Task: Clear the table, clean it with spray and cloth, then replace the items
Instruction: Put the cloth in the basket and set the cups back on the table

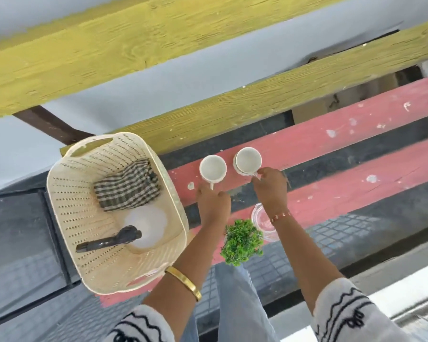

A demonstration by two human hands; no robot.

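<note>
Head view: on the red-slatted desk (331, 134), left hand (214, 201) pinches the left cup (212, 168) by its handle; right hand (269, 185) pinches the right cup (247, 160) likewise. Both cups, at 12 o'clock of the hands, look light, rigid and breakable; the handle is the secure hold.

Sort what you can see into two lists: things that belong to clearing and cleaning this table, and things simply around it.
Belongs: left cup, right cup, plant, glass bowl, checked cloth, spray bottle, basket, red table.

Around: yellow planks, tiled floor.

Head camera looks steeply down, fairly close, perhaps slightly tilted, over slatted table (331, 134).
</note>
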